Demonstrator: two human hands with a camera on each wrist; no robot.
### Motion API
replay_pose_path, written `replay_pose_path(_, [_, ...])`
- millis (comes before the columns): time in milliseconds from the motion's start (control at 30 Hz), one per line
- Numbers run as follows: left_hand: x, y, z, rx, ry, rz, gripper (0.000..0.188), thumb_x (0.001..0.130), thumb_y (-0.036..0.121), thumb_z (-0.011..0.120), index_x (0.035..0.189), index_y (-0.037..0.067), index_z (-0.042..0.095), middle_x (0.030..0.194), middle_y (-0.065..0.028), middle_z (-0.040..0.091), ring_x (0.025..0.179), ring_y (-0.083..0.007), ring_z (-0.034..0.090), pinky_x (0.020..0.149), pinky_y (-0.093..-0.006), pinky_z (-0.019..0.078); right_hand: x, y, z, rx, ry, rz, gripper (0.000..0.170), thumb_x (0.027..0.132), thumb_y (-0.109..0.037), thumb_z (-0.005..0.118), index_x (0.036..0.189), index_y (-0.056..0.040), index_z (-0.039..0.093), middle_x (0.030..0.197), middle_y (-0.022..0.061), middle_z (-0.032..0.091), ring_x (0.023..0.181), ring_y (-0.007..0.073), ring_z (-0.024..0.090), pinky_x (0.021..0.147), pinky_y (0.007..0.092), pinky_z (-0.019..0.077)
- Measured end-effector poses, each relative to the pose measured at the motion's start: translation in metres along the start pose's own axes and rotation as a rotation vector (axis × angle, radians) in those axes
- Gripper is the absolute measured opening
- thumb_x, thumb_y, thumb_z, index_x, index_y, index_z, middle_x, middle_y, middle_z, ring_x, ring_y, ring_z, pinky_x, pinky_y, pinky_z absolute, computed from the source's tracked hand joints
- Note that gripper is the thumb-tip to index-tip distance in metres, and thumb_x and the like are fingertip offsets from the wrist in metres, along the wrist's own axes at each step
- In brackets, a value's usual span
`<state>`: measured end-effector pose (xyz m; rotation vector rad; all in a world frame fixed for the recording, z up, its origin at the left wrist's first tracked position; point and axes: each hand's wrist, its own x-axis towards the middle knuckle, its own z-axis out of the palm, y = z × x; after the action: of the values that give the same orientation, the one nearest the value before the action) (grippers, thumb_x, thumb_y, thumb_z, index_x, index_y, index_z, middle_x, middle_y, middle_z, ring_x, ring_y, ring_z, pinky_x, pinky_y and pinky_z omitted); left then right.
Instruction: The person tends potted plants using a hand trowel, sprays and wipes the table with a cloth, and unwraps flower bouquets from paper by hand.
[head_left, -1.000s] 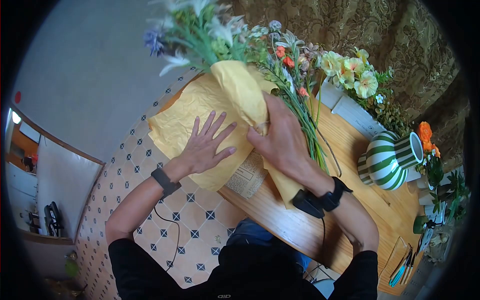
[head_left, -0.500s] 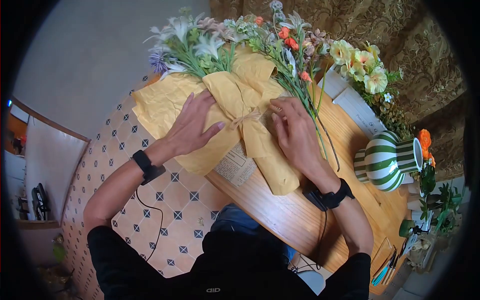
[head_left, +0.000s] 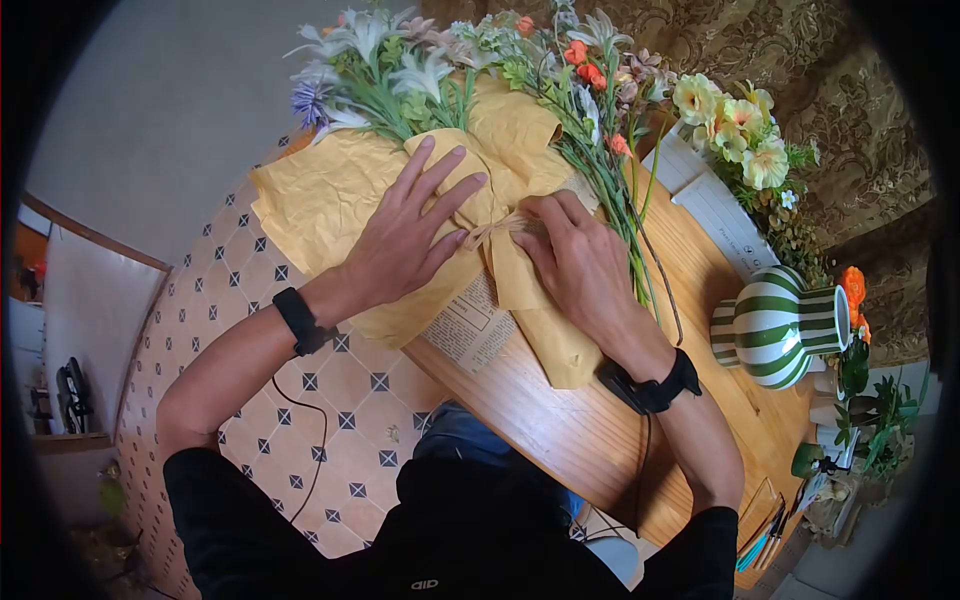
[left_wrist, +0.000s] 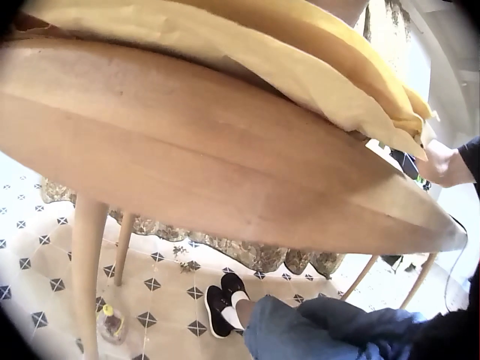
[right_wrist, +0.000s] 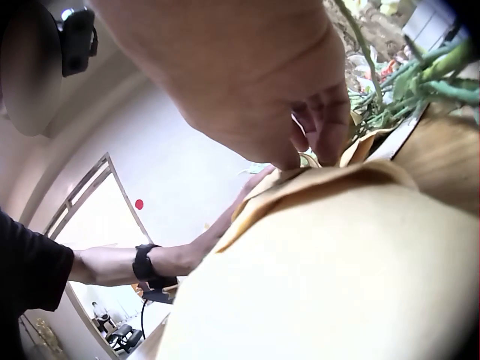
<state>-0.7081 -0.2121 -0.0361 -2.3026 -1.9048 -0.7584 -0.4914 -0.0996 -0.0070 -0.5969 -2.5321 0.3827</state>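
A bouquet of white lily-like and purple flowers (head_left: 385,75) lies wrapped in crumpled yellow paper (head_left: 330,190). A thin twine bow (head_left: 492,232) ties the paper at its narrow waist. My left hand (head_left: 405,225) rests on the paper with straight, spread fingers, its thumb right beside the bow. My right hand (head_left: 580,255) has curled fingers and pinches at the bow's right side between thumb and forefinger. In the right wrist view, the right hand's fingertips (right_wrist: 330,146) are at the gathered paper. A sheet printed like newspaper (head_left: 465,325) shows under the wrap.
Loose stems with orange flowers (head_left: 590,75) lie right of the bouquet. A green-and-white striped vase (head_left: 775,325) lies on its side on the wooden table (head_left: 690,440). Pale yellow flowers (head_left: 740,130) and white boxes (head_left: 715,205) are behind; scissors and tools (head_left: 765,535) lie at the right.
The bouquet, held partly raised by the right hand, has come down flat on the table. That hand let go, then returned to the bow. The left hand stayed on the paper.
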Motion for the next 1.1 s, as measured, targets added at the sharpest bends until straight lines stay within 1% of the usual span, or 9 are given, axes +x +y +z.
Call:
replay_pose_path(267, [-0.001, -0.003, 0.002, -0.001, 0.014, 0.007, 0.067, 0.092, 0.011, 0.064, 0.154, 0.012, 0.038, 0.161, -0.0172, 0.028, 0.151, -0.0469, 0.016, 0.121, -0.0541, 0.0263, 0.011, 0.006, -0.03, -0.01, 0.446, 0.119, 0.003, 0.09, -0.006, 0.066, 0.093, -0.0058, 0.066, 0.08, 0.0145, 0.067, 0.069, 0.0369, 0.067, 0.059, 0.0458, 0.051])
replay_pose_path(367, [-0.001, -0.001, 0.002, -0.008, 0.008, -0.002, 0.067, 0.091, 0.01, 0.064, 0.154, 0.012, 0.038, 0.161, -0.0164, 0.028, 0.151, -0.0465, 0.017, 0.121, -0.0539, 0.0272, -0.004, 0.002, -0.033, 0.131, -0.071, 0.236, 0.015, 0.091, -0.017, 0.071, 0.093, -0.0025, 0.074, 0.085, 0.0151, 0.071, 0.075, 0.0361, 0.069, 0.07, 0.0473, 0.0524])
replay_pose_path(533, [0.0, 0.0, 0.003, 0.002, 0.013, -0.013, 0.067, 0.091, 0.01, 0.065, 0.153, 0.013, 0.039, 0.161, -0.0158, 0.029, 0.152, -0.0456, 0.017, 0.12, -0.0533, 0.0294, 0.0, -0.003, -0.005, 0.166, -0.109, 0.275, 0.021, 0.088, -0.02, 0.073, 0.096, -0.0012, 0.074, 0.087, 0.0152, 0.07, 0.077, 0.036, 0.069, 0.069, 0.0446, 0.0523])
replay_pose_path(600, [0.0, -0.001, 0.003, 0.016, 0.01, -0.011, 0.067, 0.091, 0.01, 0.065, 0.153, 0.013, 0.04, 0.161, -0.0155, 0.029, 0.152, -0.0454, 0.017, 0.12, -0.0528, 0.0302, 0.002, 0.001, 0.003, 0.134, 0.018, 0.206, 0.018, 0.089, -0.017, 0.074, 0.095, 0.0004, 0.075, 0.083, 0.013, 0.069, 0.065, 0.0263, 0.065, 0.063, 0.0383, 0.0506])
replay_pose_path(733, [0.0, 0.0, 0.002, 0.033, 0.016, -0.012, 0.066, 0.092, 0.013, 0.066, 0.153, 0.014, 0.04, 0.161, -0.0148, 0.03, 0.151, -0.0445, 0.018, 0.119, -0.0514, 0.0332, -0.003, -0.009, -0.011, 0.205, 0.031, 0.204, 0.014, 0.088, -0.013, 0.071, 0.093, -0.0005, 0.072, 0.082, 0.0121, 0.068, 0.068, 0.0287, 0.066, 0.065, 0.0387, 0.0516])
replay_pose_path(867, [-0.001, -0.002, 0.003, 0.041, 0.022, -0.021, 0.065, 0.093, 0.015, 0.067, 0.152, 0.014, 0.041, 0.16, -0.0146, 0.031, 0.151, -0.0439, 0.02, 0.118, -0.0505, 0.0352, -0.013, -0.018, -0.067, 0.531, 0.327, 0.392, 0.002, 0.09, -0.003, 0.067, 0.093, -0.003, 0.067, 0.08, -0.0012, 0.062, 0.064, 0.0048, 0.052, 0.057, 0.0217, 0.0426])
replay_pose_path(967, [0.0, -0.002, 0.004, 0.043, 0.017, -0.003, 0.064, 0.093, 0.016, 0.066, 0.152, 0.014, 0.041, 0.16, -0.0147, 0.031, 0.151, -0.0434, 0.02, 0.118, -0.0502, 0.0361, -0.019, -0.021, -0.086, 0.903, 0.503, 0.284, 0.006, 0.096, -0.001, 0.063, 0.1, -0.0037, 0.066, 0.086, -0.0011, 0.063, 0.067, 0.0021, 0.053, 0.053, 0.0204, 0.0405])
replay_pose_path(1067, [-0.001, -0.002, 0.004, 0.047, 0.017, -0.002, 0.064, 0.094, 0.017, 0.066, 0.153, 0.014, 0.04, 0.161, -0.0151, 0.03, 0.151, -0.0437, 0.02, 0.118, -0.0504, 0.0349, -0.005, -0.024, -0.075, 0.355, 0.456, 0.095, 0.008, 0.095, -0.001, 0.063, 0.103, -0.003, 0.065, 0.088, 0.0031, 0.063, 0.066, 0.0073, 0.057, 0.052, 0.0227, 0.043])
replay_pose_path(1100, [-0.001, -0.002, 0.004, 0.05, 0.018, -0.003, 0.064, 0.094, 0.017, 0.065, 0.153, 0.014, 0.04, 0.161, -0.0152, 0.03, 0.151, -0.0439, 0.02, 0.119, -0.0505, 0.0341, 0.0, -0.023, -0.064, 0.138, 0.32, 0.004, 0.012, 0.091, -0.002, 0.066, 0.103, -0.0029, 0.065, 0.091, 0.0087, 0.063, 0.068, 0.0175, 0.062, 0.055, 0.0276, 0.048])
